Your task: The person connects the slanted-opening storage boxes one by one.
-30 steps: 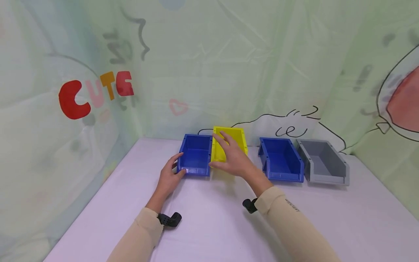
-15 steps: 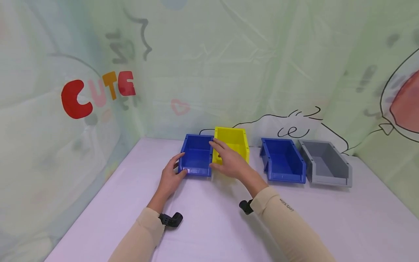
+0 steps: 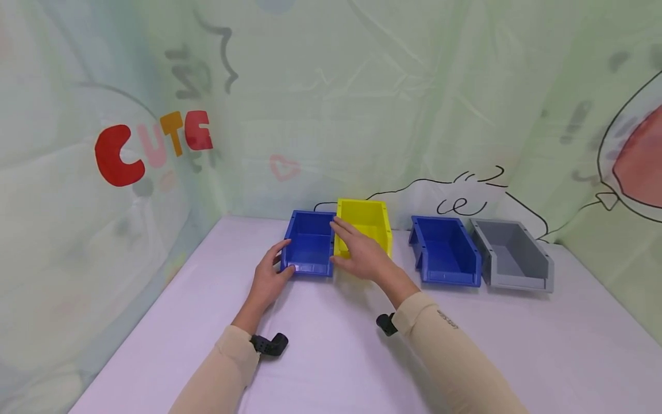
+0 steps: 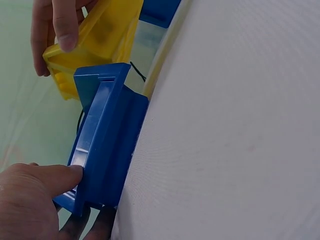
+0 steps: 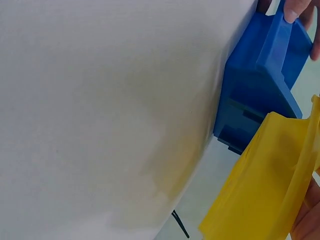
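Observation:
In the head view my left hand [image 3: 270, 276] grips the front left corner of a blue storage bin [image 3: 310, 247], thumb over its front lip and fingers along its side. Right beside it, a yellow storage bin [image 3: 380, 230] overlaps the blue bin's right edge. The left wrist view shows this yellow bin [image 4: 112, 35] tilted and raised off the table, above the blue bin [image 4: 100, 135]. Over the yellow bin, my right hand [image 3: 364, 256] lies with fairly straight fingers reaching its left wall. The yellow wall partly hides those fingers in the right wrist view.
Farther right, another blue bin [image 3: 447, 253] stands close beside a grey bin [image 3: 512, 256]. All the bins are near the back edge of the white-covered table [image 3: 320, 368]. A printed curtain [image 3: 331, 115] hangs behind and at both sides.
My right hand's fingers, spread above the yellow bin a second ago, have come together and lowered toward its left wall. The left hand and the bins stay in place.

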A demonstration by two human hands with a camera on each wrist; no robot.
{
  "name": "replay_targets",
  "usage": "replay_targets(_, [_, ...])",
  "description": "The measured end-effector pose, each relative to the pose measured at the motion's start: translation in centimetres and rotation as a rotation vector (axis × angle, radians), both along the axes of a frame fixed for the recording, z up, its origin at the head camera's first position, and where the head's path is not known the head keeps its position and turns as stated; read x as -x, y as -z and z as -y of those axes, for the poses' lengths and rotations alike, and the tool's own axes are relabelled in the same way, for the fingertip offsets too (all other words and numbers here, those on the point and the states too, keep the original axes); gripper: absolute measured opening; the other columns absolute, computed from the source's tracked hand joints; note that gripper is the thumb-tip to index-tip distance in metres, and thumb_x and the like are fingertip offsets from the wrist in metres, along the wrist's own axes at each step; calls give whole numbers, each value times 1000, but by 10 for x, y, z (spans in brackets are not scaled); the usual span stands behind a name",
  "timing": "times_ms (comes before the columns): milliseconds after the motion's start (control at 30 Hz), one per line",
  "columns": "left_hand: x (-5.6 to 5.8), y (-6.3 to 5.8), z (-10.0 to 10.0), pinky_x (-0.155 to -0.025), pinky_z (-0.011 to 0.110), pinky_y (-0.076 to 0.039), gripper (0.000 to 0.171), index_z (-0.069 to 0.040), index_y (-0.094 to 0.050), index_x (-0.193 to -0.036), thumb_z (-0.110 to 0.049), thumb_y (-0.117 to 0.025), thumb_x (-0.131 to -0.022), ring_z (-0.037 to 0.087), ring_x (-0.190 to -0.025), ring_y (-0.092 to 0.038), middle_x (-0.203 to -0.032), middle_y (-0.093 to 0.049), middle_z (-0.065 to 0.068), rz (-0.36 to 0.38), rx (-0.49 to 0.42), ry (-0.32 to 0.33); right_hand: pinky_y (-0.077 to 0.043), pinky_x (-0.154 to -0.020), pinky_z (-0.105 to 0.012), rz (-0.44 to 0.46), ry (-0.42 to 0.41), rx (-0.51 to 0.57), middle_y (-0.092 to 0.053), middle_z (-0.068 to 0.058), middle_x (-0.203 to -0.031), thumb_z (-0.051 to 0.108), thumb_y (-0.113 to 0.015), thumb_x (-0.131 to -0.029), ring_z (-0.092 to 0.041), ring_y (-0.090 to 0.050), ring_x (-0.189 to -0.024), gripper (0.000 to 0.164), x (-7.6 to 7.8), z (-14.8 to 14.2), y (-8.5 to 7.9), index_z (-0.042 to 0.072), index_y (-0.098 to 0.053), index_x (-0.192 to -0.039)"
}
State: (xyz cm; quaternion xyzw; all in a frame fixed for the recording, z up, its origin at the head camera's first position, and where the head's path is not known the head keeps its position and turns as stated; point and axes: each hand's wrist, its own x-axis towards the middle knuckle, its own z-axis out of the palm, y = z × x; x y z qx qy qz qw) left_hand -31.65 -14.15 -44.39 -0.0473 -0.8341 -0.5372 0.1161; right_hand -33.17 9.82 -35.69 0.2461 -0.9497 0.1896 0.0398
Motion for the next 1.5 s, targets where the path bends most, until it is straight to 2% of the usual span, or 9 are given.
replay_targets(267, [-1, 2, 3, -121, 55, -40, 64, -29, -48, -153, -6, -68, -97, 43, -147, -45, -167, -37, 10, 13, -8, -1, -38, -122, -53, 16, -11, -12, -18, -1, -174, 31, -70, -98, -34, -39, -152, 81, 0, 2, 4, 15, -27, -165])
replay_targets(433, [-1, 1, 4, -120, 56, -40, 65, -26, -47, -155, -5, -68, -97, 44, -146, -45, -167, -36, 12, -7, -2, 11, -40, -121, -52, 19, -6, -11, -19, -2, -174, 30, -70, -98, -35, -42, -150, 81, 0, 4, 8, 15, -27, -165])
replay_targets(700, [-1, -1, 5, -121, 56, -39, 65, -28, -46, -155, -6, -68, -97, 43, -146, -45, -167, -36, 11, 5, 5, 19, -36, -125, -49, 68, 29, -14, -17, 2, -175, 31, -71, -98, -30, -35, -155, 82, 1, 5, 19, 18, -26, -165])
replay_targets(1033, [1, -2, 3, -121, 54, -40, 65, -27, -47, -154, -5, -68, -97, 43, -146, -45, -167, -36, 11, 0, 3, 23, -35, -125, -50, 70, 39, -11, -16, 2, -175, 31, -71, -98, -30, -33, -156, 83, -1, 4, 21, 18, -26, -165])
replay_targets(1300, [-1, -1, 3, -121, 55, -40, 65, -27, -47, -154, -6, -68, -96, 44, -146, -45, -167, -36, 12, -2, 4, 24, -32, -127, -50, 110, 49, -26, -17, 4, -175, 28, -72, -98, -29, -33, -156, 82, -1, 4, 28, 21, -26, -165])
replay_targets(1500, [-1, 0, 2, -121, 55, -39, 65, -27, -46, -155, -7, -68, -97, 43, -146, -45, -167, -35, 11, 2, 4, 30, -35, -125, -50, 131, 48, -33, -13, 4, -175, 27, -73, -97, -31, -38, -153, 86, -4, 2, 28, 21, -22, -166])
